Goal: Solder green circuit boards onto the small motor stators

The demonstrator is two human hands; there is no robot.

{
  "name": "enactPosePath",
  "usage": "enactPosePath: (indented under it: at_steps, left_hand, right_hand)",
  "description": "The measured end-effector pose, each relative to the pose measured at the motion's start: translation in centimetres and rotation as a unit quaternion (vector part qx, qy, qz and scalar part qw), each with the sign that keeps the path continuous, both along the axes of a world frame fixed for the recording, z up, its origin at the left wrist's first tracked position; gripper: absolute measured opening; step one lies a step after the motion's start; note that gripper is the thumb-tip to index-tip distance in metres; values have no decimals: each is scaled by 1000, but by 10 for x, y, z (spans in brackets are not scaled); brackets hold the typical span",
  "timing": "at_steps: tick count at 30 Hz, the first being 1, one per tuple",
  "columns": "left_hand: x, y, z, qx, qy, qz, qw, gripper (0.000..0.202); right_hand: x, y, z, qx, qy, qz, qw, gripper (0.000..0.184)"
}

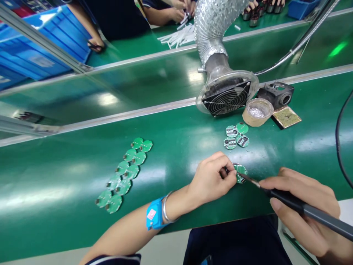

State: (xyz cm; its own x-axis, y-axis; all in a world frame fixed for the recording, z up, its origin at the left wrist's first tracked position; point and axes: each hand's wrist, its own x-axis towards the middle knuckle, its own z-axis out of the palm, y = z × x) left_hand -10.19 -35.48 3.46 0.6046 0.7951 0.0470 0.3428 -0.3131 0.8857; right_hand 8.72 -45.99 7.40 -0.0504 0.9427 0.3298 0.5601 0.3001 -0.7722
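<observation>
My right hand point(309, 206) grips a soldering iron point(292, 200) with a dark handle. Its metal tip touches or nearly touches a round green circuit board point(242, 171) lying on the bench near the front edge. My left hand point(213, 175), with a blue wrist strap point(154, 214) on its wrist, is closed in a pinch at the left side of that board. What lies between its fingertips is too small to make out. Just beyond, several loose round boards point(230, 142) lie in a group, most showing dark components.
Two slanted rows of round boards point(122, 186) lie to the left. Behind my hands stand a fume extractor fan point(228, 97) on a foil duct, a tub of solder bits point(255, 119), an iron stand point(277, 95) and a sponge tray point(286, 117). Co-workers' hands point(176, 14) work across the bench.
</observation>
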Motion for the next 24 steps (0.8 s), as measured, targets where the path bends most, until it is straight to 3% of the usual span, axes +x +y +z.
enactPosePath:
  at_steps: [11, 18, 20, 24]
  left_hand:
    - [1, -3, -1, 49, -1, 7, 999, 9]
    - [1, -3, -3, 42, 1, 5, 999, 9]
    - [1, -4, -3, 42, 0, 7, 999, 9]
    - [1, -4, -3, 47, 2, 10, 999, 10]
  right_hand:
    - [-1, 4, 2, 20, -1, 6, 1000, 20]
    - [12, 2, 6, 8, -6, -55, 998, 21]
    - [20, 9, 5, 33, -19, -79, 996, 19]
    - [44, 46, -10, 165, -49, -155, 973, 20]
